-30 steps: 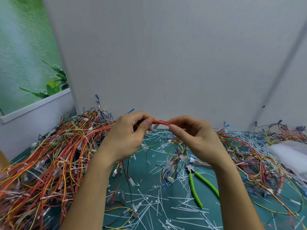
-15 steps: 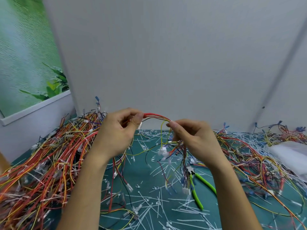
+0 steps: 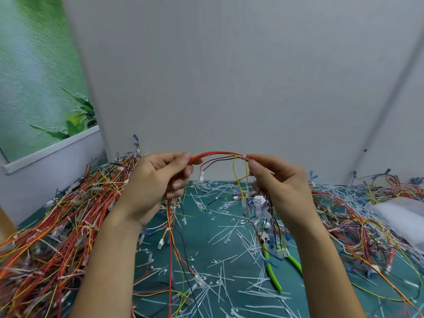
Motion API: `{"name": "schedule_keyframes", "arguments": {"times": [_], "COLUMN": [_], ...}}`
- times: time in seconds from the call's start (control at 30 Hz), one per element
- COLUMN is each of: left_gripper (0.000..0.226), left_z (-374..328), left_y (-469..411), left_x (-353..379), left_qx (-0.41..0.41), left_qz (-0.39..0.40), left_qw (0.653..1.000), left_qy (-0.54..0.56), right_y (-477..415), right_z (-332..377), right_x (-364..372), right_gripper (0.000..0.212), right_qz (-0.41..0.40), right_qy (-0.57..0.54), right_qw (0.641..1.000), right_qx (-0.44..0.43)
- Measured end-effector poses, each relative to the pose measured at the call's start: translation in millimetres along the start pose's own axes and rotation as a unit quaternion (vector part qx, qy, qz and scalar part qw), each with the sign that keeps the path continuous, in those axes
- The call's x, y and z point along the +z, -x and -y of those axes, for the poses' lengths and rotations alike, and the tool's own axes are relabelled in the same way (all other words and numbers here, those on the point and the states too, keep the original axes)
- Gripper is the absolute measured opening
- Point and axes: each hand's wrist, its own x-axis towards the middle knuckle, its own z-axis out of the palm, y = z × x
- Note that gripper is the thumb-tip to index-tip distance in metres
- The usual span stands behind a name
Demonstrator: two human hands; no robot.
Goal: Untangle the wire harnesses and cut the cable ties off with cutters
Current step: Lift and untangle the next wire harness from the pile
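A wire harness (image 3: 220,155) of red, yellow and black wires arches between both hands above the green table (image 3: 220,230). My left hand (image 3: 158,180) pinches its left end and my right hand (image 3: 277,182) pinches its right end. A small white cable tie sits on the bundle by my right fingertips. Loose wires with white connectors dangle below each hand. The cutters (image 3: 271,269), with bright green handles, lie on the table under my right forearm, partly hidden by hanging wires.
A big heap of tangled harnesses (image 3: 57,226) covers the table's left side, another heap (image 3: 367,226) the right. Several cut white cable ties (image 3: 229,283) litter the middle. A white bag (image 3: 403,216) lies far right. A white wall stands behind.
Both hands have risen and moved apart, stretching the harness from a short stub into a wide arch. More wires and connectors now hang free below it.
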Motion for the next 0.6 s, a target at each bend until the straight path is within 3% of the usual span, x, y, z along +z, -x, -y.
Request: {"name": "schedule_keyframes", "arguments": {"times": [0.2, 0.43, 0.6], "left_gripper": [0.018, 0.029, 0.029], "left_z": [-1.6, -0.3, 1.3], "left_y": [4.1, 2.4, 2.5], "left_x": [1.2, 6.9, 6.4], "left_qx": [0.015, 0.017, 0.028], "left_qz": [0.017, -0.003, 0.0], "left_qw": [1.0, 0.999, 0.999], "left_qy": [-0.004, -0.042, -0.037], "right_y": [-3.2, -9.7, -8.3], "right_z": [-2.4, 3.7, 1.3], "right_x": [-4.9, -10.5, -14.2], "right_gripper": [0.016, 0.019, 0.02], "right_qz": [-0.004, 0.036, 0.046], "right_qy": [-0.079, -0.219, -0.208], "right_qw": [0.995, 0.957, 0.962], "right_qx": [0.055, 0.189, 0.168]}}
